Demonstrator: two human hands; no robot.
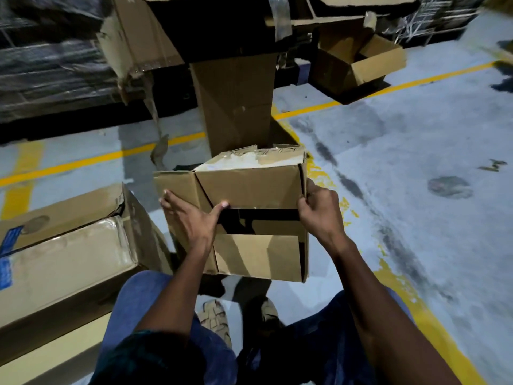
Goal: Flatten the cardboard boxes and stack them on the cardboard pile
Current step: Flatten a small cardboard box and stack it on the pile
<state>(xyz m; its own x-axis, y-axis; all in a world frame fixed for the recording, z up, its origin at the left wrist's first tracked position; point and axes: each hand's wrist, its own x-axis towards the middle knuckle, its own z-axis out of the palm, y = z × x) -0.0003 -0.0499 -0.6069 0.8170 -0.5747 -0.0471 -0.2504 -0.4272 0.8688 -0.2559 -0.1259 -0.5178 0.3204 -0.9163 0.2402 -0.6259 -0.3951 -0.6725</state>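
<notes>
The floor [416, 129] is pale grey painted concrete, scuffed with dark tyre-like streaks and marked with yellow lines [91, 159] that run across it and turn toward the person's feet. Low in front of the person, between their knees, sits the cardboard box [249, 190] with its flaps partly open. The left hand [191, 215] lies spread on its left flap with straight fingers, the thumb at the edge of the dark opening. The right hand [319, 209] grips the box's right edge with curled fingers. A long carton [63, 268] lies at left, a tall cardboard stack [233, 101] stands behind, and an open box [361, 65] rests further back at right. Dark wrapped pallets [47, 65] line the far left.
</notes>
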